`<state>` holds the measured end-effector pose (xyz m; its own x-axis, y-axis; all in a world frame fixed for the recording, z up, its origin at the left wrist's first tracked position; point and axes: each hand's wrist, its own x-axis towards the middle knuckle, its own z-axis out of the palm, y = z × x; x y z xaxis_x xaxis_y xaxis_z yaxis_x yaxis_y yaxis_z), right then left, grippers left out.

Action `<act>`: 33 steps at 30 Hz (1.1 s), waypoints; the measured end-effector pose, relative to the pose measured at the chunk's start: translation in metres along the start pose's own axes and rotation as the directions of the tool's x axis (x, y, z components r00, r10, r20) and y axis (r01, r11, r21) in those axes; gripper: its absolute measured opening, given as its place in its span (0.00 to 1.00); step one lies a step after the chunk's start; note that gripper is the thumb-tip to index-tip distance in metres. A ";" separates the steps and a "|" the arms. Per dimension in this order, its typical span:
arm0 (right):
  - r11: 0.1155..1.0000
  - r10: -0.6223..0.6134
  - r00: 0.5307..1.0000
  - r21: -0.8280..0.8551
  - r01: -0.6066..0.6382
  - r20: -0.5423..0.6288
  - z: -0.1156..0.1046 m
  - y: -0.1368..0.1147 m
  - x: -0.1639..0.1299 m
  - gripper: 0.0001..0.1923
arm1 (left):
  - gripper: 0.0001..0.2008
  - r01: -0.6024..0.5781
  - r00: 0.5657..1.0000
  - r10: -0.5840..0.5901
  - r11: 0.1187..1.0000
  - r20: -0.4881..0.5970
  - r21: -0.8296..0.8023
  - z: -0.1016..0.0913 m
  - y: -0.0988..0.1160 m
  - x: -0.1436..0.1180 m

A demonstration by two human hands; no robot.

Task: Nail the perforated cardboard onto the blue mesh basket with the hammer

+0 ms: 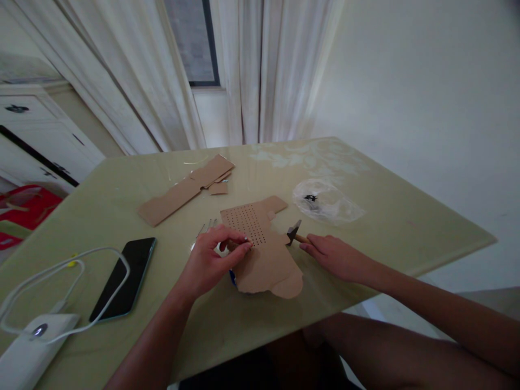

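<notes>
1. Cardboard (pixel 266 265) lies on the near half of a yellowish-green table (pixel 394 216), with rows of dark dots across its upper left part. A bit of something blue (pixel 233 277) shows under its near left edge.
2. The table has a pale leafy pattern by its far edge. Beyond are whitish curtains (pixel 280 65), a window (pixel 193 43) and a plain wall (pixel 418 108); on the left stand a white cabinet (pixel 28 111) and something red (pixel 38 203).
3. Over the cardboard's left side is the left grip (pixel 213 254), thumb and forefinger close together at the lower dots. What may be between them is too small to tell, so I cannot say whether it is clamped on anything.
4. The right grip (pixel 335 257) is closed around the handle of a hammer (pixel 293 233), whose head is just beside the cardboard's right edge.
5. Farther back lie brown strips (pixel 182 192) and a clear bag (pixel 333 206) with small dark bits (pixel 311 198). Near the left grip are thin pins (pixel 209 223), perhaps nails.
6. At left, a white cable (pixel 94 249) loops over a dark phone (pixel 125 281).
</notes>
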<state>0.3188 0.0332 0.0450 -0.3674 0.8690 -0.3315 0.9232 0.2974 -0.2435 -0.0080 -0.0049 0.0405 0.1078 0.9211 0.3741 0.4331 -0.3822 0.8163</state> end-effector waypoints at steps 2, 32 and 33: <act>1.000 -0.001 1.000 0.003 0.001 0.007 0.000 0.000 0.000 0.23 | 0.04 -0.001 1.000 0.001 1.000 0.000 -0.006 0.000 0.001 0.000; 0.992 -0.128 0.967 -0.040 0.122 -0.220 -0.095 -0.076 -0.029 0.23 | 0.02 -0.107 0.994 0.105 0.991 0.027 0.083 -0.002 0.000 0.000; 0.981 -0.196 0.958 -0.036 0.193 -0.210 -0.101 -0.087 -0.036 0.23 | 0.02 -0.114 0.993 0.112 0.990 0.028 0.088 -0.002 0.001 0.000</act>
<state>0.2632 0.0163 0.1702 -0.5095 0.8569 -0.0785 0.8383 0.4736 -0.2702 -0.0093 -0.0055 0.0416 0.1801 0.8744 0.4506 0.4951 -0.4764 0.7266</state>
